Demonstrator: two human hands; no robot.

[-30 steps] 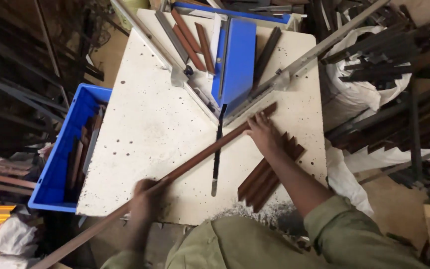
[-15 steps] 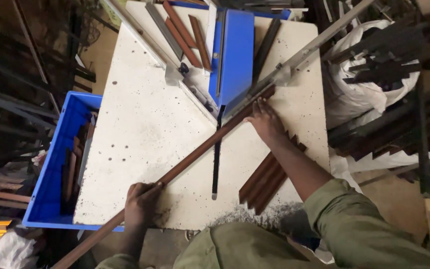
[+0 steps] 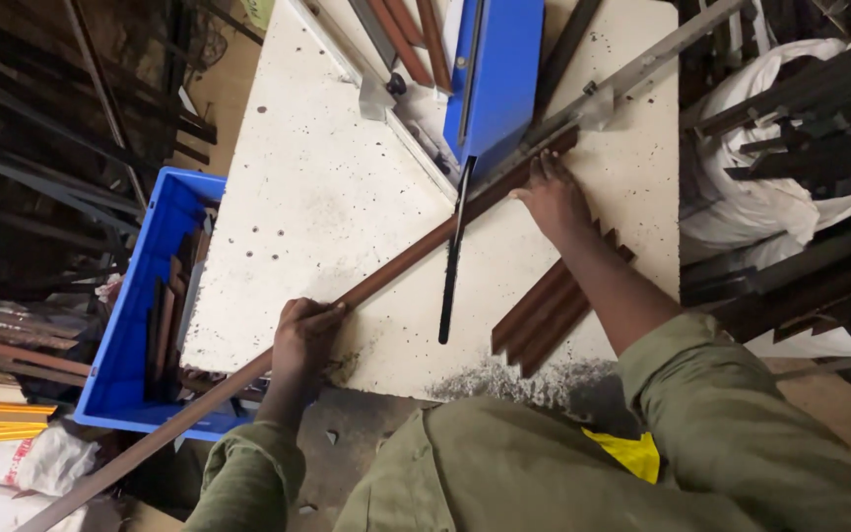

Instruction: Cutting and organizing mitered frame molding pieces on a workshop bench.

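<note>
On the speckled white worktable (image 3: 317, 207), seen from my head camera, my left hand (image 3: 302, 335) is clenched around a long brown wooden moulding strip (image 3: 396, 271) near the table's front edge, while my right hand (image 3: 552, 192) presses flat on its far end, beside the blue metal cutter (image 3: 494, 69) and its black lever handle (image 3: 453, 256). Cut brown lengths (image 3: 544, 310) lie under my right forearm; a blue plastic crate (image 3: 135, 325) stands left. I judge this the positioning step, calling next for steady pressure against the grey metal guide rail (image 3: 632, 74).

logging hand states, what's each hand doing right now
Left hand: closed around the long brown strip.
Right hand: open, pressed flat on that strip.
</note>
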